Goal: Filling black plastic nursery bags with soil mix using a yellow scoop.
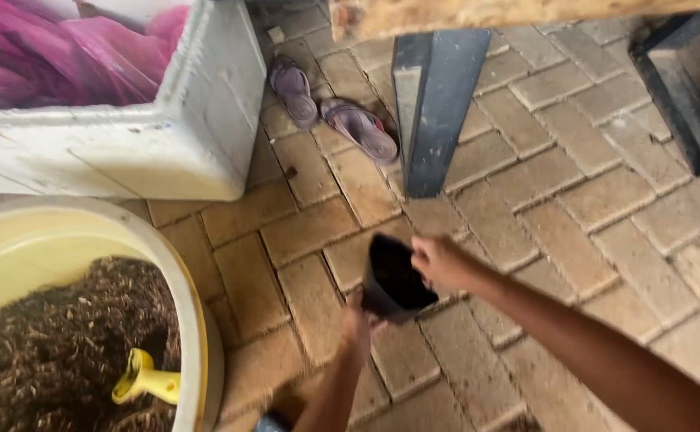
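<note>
A small black pot (392, 276) with dark soil inside is held tilted above the brick paving. My right hand (444, 261) grips its upper right rim. My left hand (357, 323) holds it from below at the lower left. To the left stands a large yellow tub (176, 264) holding dark brown fibrous soil mix, with a yellow scoop (147, 378) stuck in it.
A white foam box (198, 120) with pink plastic bags inside stands at the upper left. A pair of purple sandals (330, 108) lies on the paving by a dark metal table leg (430, 112). Another dark leg (682, 88) is at the upper right.
</note>
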